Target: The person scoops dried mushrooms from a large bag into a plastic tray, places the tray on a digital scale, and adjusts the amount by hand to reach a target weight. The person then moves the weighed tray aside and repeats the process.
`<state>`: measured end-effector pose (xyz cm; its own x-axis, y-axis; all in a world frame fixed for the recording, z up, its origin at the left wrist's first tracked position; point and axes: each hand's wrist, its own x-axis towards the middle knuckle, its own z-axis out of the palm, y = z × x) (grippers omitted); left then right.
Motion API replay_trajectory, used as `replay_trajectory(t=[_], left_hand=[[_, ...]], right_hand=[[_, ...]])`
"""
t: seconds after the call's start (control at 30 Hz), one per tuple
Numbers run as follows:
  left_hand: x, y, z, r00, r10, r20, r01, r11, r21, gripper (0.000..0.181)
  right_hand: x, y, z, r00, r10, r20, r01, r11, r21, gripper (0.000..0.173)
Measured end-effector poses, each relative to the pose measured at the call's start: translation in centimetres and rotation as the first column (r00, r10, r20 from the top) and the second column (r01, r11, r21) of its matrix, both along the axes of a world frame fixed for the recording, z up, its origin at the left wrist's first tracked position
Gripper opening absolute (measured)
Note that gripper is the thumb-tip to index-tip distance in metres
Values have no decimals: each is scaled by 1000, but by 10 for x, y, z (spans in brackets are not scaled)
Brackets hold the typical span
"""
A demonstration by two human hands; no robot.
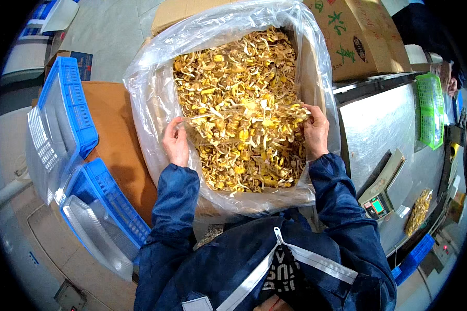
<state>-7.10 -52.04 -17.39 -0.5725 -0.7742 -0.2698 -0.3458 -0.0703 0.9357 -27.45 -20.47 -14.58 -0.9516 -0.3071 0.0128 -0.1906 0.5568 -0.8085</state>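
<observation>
A large cardboard box lined with a clear plastic bag (pixel 155 93) stands before me, full of loose yellow-brown dried mushrooms (pixel 233 74). Over the heap I hold a clear plastic tray or bag (pixel 202 116) with more mushrooms in or behind it; its exact shape is hard to tell. My left hand (pixel 176 143) pinches its left edge between thumb and fingers. At its right end, my right hand (pixel 316 130) grips the other edge, with mushrooms close against the fingertips.
Blue plastic crates (pixel 113 202) with clear plastic packaging stand at left by a brown surface (pixel 105 116). On the metal table (pixel 377 128) at right are a digital scale (pixel 381 190), a filled clear bag (pixel 418 212) and a green basket (pixel 431 110). A cardboard carton (pixel 358 35) and another person's hand (pixel 452 85) are beyond.
</observation>
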Motion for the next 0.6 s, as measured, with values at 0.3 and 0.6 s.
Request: replay_trajectory(t=[0.3, 0.6], left_hand=[[0, -1, 44, 999, 23, -32, -22, 999, 49, 27], [6, -13, 54, 997, -74, -17, 76, 987, 144, 24]], right_hand=[[-12, -6, 25, 997, 10, 80, -14, 999, 42, 23], [-20, -3, 20, 997, 16, 79, -16, 1000, 2, 17]])
